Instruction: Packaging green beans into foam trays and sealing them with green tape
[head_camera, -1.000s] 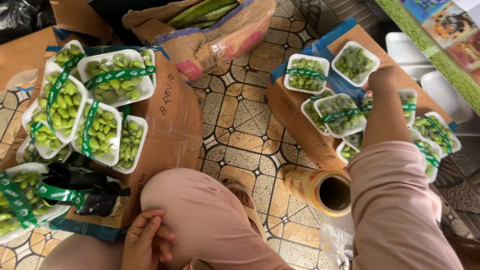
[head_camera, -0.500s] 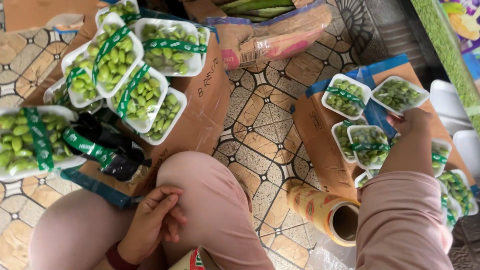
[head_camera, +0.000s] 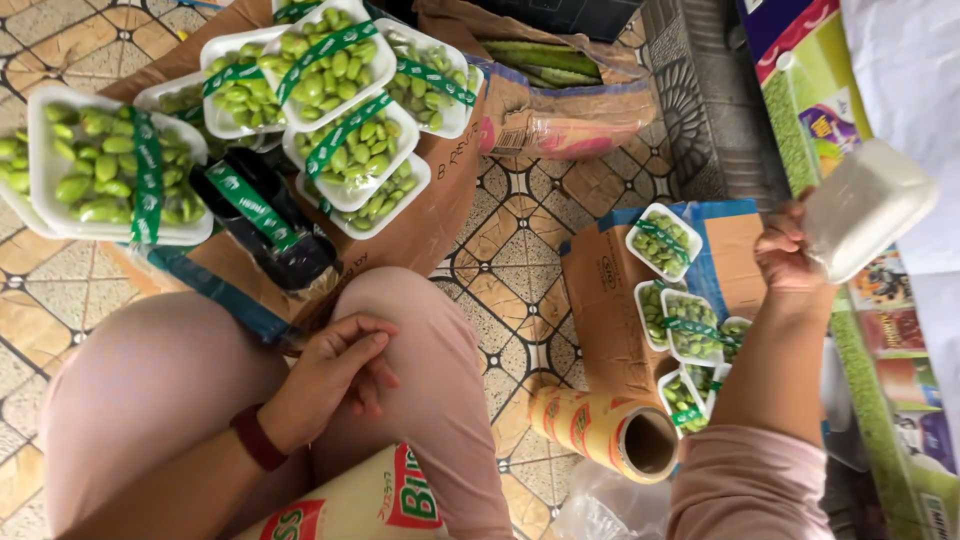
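Note:
My right hand is raised at the right and grips a white foam tray, seen from its underside. My left hand rests on my knee in pink trousers, fingers loosely curled, holding nothing. Below my right hand, several white trays of green beans with green bands lie on a flattened cardboard box. A bigger pile of filled trays lies on another cardboard box at the upper left.
A roll of cling film lies on the patterned tiled floor between my knees. A brown sack with long green pods sits at the top. A black roll of green tape lies by the left trays. A printed sack is at the bottom.
My right hand left the trays on the right box and rose to the right, now holding a white foam tray. The view swung left and down; the left hand stays on the knee.

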